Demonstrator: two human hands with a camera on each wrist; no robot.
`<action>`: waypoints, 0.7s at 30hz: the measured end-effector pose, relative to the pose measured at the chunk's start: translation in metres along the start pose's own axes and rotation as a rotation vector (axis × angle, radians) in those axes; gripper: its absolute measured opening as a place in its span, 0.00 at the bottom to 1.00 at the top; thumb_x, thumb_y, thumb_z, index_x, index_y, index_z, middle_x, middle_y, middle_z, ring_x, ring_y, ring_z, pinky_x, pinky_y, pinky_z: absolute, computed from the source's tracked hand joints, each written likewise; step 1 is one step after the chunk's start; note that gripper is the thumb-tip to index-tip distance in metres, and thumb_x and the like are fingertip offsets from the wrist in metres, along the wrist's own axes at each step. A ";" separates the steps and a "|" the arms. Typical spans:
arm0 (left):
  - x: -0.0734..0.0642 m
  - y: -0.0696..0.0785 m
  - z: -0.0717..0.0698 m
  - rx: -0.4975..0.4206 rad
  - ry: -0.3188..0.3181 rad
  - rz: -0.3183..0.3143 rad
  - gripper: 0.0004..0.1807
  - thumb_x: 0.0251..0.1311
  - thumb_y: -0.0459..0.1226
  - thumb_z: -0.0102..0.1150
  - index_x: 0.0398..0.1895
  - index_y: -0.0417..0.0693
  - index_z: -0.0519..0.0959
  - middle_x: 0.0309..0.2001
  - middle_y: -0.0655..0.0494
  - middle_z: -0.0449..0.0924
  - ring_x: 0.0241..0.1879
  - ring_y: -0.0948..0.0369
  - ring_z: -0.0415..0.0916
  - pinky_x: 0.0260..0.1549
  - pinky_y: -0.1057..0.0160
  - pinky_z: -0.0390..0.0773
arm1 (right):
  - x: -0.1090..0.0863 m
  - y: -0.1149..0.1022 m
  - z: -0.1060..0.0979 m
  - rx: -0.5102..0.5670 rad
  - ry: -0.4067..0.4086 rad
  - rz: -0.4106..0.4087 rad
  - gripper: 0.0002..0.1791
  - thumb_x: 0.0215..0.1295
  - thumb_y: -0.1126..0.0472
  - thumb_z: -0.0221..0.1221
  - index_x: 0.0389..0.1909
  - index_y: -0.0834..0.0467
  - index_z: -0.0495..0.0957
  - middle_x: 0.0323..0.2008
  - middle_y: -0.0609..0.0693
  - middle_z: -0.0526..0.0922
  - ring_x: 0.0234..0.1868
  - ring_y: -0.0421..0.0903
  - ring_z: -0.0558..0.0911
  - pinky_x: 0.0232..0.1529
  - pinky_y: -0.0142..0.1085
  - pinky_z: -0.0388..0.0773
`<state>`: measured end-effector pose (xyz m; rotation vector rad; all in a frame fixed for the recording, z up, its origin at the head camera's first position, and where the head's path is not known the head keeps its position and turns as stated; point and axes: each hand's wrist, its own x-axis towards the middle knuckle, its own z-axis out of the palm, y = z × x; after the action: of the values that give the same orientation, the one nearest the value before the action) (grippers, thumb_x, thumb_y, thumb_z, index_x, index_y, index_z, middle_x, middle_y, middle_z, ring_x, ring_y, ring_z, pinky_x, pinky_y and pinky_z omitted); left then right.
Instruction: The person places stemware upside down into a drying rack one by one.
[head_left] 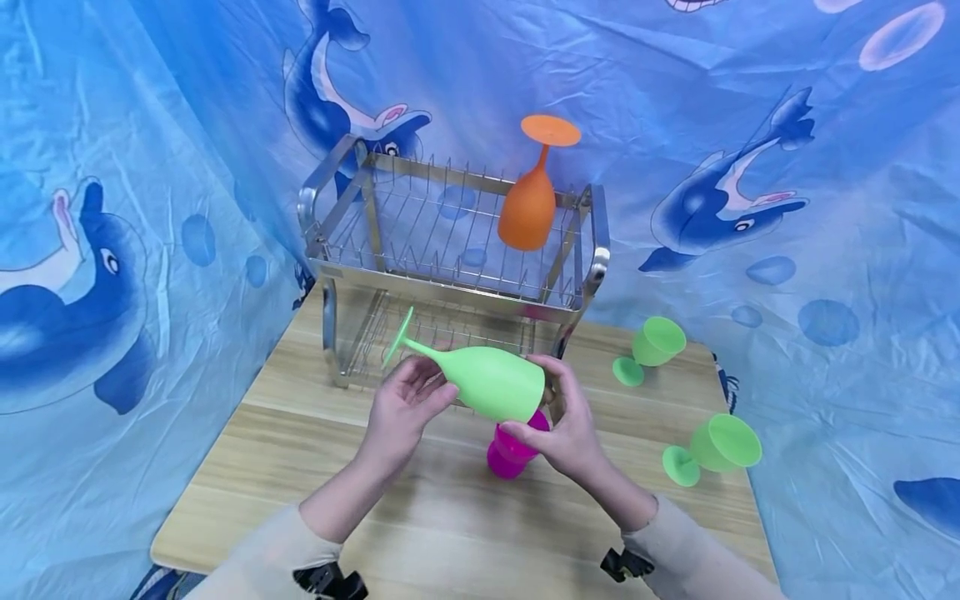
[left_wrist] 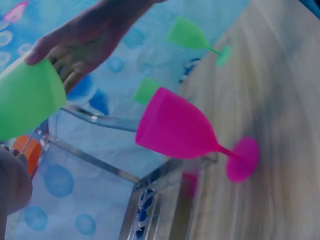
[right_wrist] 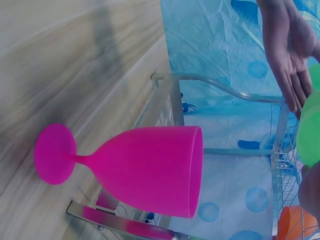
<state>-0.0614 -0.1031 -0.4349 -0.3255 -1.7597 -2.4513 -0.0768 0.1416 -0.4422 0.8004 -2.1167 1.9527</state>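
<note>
Both hands hold a light green plastic goblet (head_left: 491, 383) sideways above the table, its foot up at the left and its mouth to the right. My left hand (head_left: 405, 404) grips it where stem meets bowl, thumb on the near side. At the rim, my right hand (head_left: 566, 425) pinches the bowl, with the thumb in front and the fingers partly hidden behind it. Just below stands a magenta goblet (right_wrist: 145, 170), upright on the table and partly covered by the right hand in the head view.
A two-tier metal dish rack (head_left: 450, 287) stands at the back of the wooden table (head_left: 247, 467). An orange goblet (head_left: 529, 208) sits upside down on its upper tier. Two green goblets, one farther back (head_left: 658, 342) and one nearer (head_left: 724, 443), stand at the right.
</note>
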 end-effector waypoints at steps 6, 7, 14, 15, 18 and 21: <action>0.019 -0.009 0.004 -0.253 -0.065 0.050 0.26 0.69 0.32 0.64 0.71 0.45 0.76 0.69 0.50 0.79 0.73 0.50 0.72 0.76 0.55 0.69 | -0.003 -0.003 0.004 0.036 0.009 0.024 0.48 0.48 0.78 0.76 0.72 0.67 0.65 0.68 0.60 0.74 0.64 0.52 0.79 0.63 0.40 0.83; 0.021 -0.009 0.005 -0.283 -0.082 0.056 0.25 0.69 0.33 0.65 0.69 0.47 0.78 0.67 0.51 0.80 0.72 0.50 0.73 0.75 0.54 0.69 | -0.004 -0.003 0.004 0.035 0.012 0.027 0.48 0.48 0.78 0.76 0.72 0.67 0.65 0.68 0.60 0.74 0.65 0.52 0.79 0.63 0.40 0.83; 0.035 -0.014 0.014 -0.441 -0.151 0.095 0.18 0.65 0.35 0.66 0.58 0.55 0.86 0.58 0.57 0.87 0.63 0.58 0.80 0.71 0.57 0.74 | -0.009 -0.002 0.007 0.069 0.030 0.052 0.47 0.49 0.77 0.76 0.72 0.67 0.65 0.67 0.59 0.75 0.66 0.50 0.78 0.64 0.38 0.82; 0.036 -0.015 0.015 -0.461 -0.157 0.102 0.17 0.65 0.35 0.66 0.56 0.55 0.87 0.56 0.57 0.87 0.61 0.58 0.81 0.69 0.58 0.75 | -0.009 -0.002 0.007 0.082 0.030 0.054 0.47 0.50 0.77 0.76 0.72 0.68 0.65 0.67 0.59 0.75 0.66 0.50 0.78 0.65 0.38 0.82; 0.038 -0.017 0.017 -0.512 -0.174 0.107 0.14 0.65 0.39 0.69 0.54 0.57 0.88 0.53 0.57 0.89 0.59 0.58 0.82 0.63 0.60 0.79 | -0.009 -0.002 0.009 0.127 0.027 0.059 0.47 0.51 0.75 0.76 0.72 0.69 0.64 0.67 0.59 0.75 0.66 0.50 0.77 0.65 0.38 0.81; 0.040 -0.017 0.016 -0.554 -0.182 0.098 0.13 0.64 0.40 0.72 0.51 0.56 0.89 0.51 0.56 0.90 0.58 0.57 0.83 0.60 0.61 0.81 | -0.009 -0.002 0.011 0.159 0.028 0.062 0.48 0.53 0.72 0.78 0.73 0.71 0.63 0.68 0.58 0.75 0.67 0.50 0.76 0.67 0.39 0.80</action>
<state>-0.1019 -0.0807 -0.4359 -0.6786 -1.0416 -2.8662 -0.0656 0.1339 -0.4457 0.7368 -2.0134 2.1733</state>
